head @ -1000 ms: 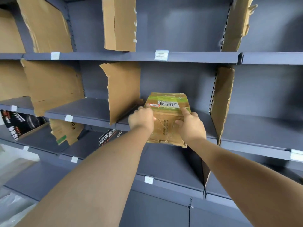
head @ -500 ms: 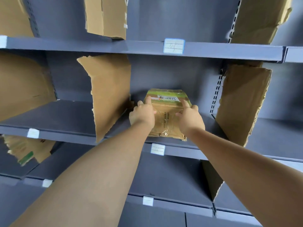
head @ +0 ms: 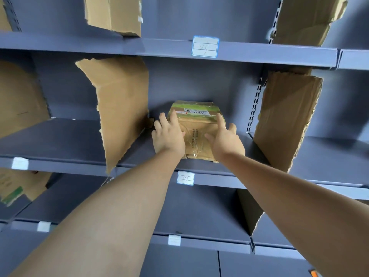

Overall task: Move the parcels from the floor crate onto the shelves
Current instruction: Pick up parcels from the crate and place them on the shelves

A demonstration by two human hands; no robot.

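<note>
Parcel: a brown, taped parcel (head: pixel 197 126) with a green band on top lay on the middle shelf (head: pixel 60 140), back from the front edge.
Left hand: the left hand (head: pixel 168 136) rested on the parcel's 9 o'clock side, its fingers (head: pixel 164 121) straight and flat against it, thumb across the near face, clasping nothing.
Right hand: the right hand (head: pixel 226 140) lay at the 3 o'clock side, fingers spread and straight, forefinger touching the top edge.
Dividers: a left cardboard divider (head: pixel 123 108) stood at the parcel's 9 o'clock and a right cardboard divider (head: pixel 285 120) at 3 o'clock.
Tags: a lower tag (head: pixel 185 178) sat at 6 o'clock on the shelf edge and an upper tag (head: pixel 205 47) at 12 o'clock.
</note>
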